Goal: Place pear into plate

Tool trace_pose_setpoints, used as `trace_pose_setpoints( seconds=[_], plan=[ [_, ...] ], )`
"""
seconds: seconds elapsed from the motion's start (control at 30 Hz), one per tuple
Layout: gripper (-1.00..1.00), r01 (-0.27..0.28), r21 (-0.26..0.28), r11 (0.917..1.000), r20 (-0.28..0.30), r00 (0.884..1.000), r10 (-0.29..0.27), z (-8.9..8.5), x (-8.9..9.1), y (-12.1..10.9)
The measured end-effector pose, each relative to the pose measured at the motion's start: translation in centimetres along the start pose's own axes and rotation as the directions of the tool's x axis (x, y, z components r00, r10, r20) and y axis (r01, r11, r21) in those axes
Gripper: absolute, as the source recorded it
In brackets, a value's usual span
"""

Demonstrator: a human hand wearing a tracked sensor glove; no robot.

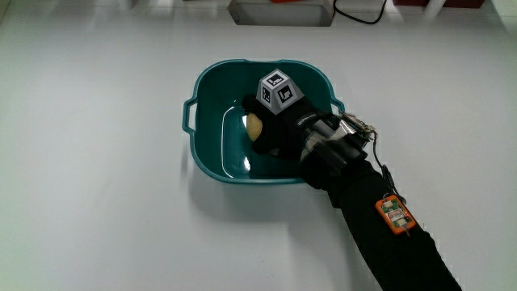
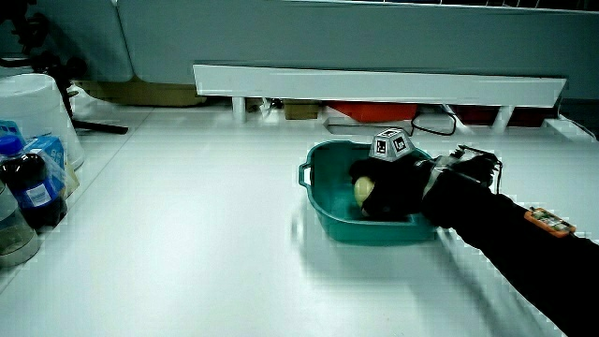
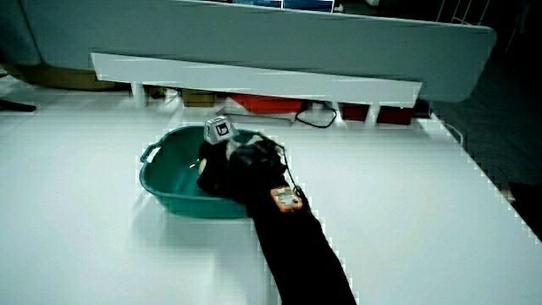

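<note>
Placement is looking like the step in hand: the hands (image 1: 275, 129) are reaching down inside the teal plate (image 1: 208, 81), fingers curling around the pear (image 1: 254, 126), which is sitting low within the plate's walls. Whether the pear is touching the bottom is not showing. Next, I judge, the fingers are needing to loosen and lift clear of the worktop (image 1: 97, 162).

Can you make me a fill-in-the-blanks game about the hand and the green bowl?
1. The hand in the black glove is holding a ____.
2. The pear is inside the teal ____.
3. The bowl sits on a white ____.
4. On the back of the hand sits a small patterned ____.

Missing words: pear; bowl; table; cube
</note>
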Motion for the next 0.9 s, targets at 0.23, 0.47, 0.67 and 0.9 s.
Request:
trace_pose_setpoints(
  seconds=[0.23, 0.47, 0.67, 0.9],
  plan=[
    [0.00, 0.012, -0.031, 0.9994, -0.001, 1.000, -0.012, -0.47, 0.22, 0.40],
    [0.00, 0.016, -0.026, 0.9995, -0.016, 1.000, -0.016, -0.50, 0.52, 0.21],
    [-0.24, 0.024, -0.013, 0.9996, 0.001, 1.000, -0.024, -0.32, 0.44, 0.04],
    [-0.57, 0.034, -0.091, 0.9953, 0.025, 0.999, -0.032, -0.78, 0.67, 0.21]
  ],
)
